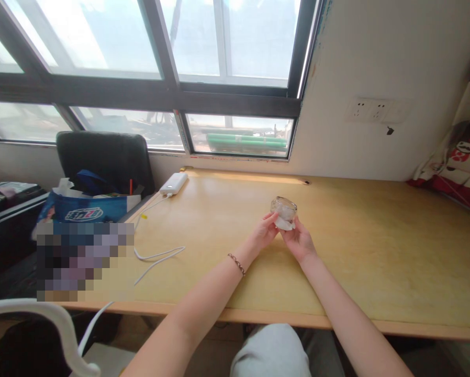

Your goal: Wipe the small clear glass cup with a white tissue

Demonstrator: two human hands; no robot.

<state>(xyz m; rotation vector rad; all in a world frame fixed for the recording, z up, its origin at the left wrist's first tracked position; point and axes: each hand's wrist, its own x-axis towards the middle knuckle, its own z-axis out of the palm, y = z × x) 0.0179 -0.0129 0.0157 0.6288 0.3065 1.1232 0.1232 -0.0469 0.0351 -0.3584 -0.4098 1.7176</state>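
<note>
A pale wooden counter runs under the window. A white power bank lies near its back left edge, and its white cable loops forward. A small dark spot, perhaps a cable hole, sits by the wall.

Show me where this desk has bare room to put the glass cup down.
Both hands hold the glass cup. Widest bare stretch: the desk right of the right hand, up to the printed bag. Also bare between the left hand and the white cable. Crowded at the left end: power bank, cable, blue bag.
</note>
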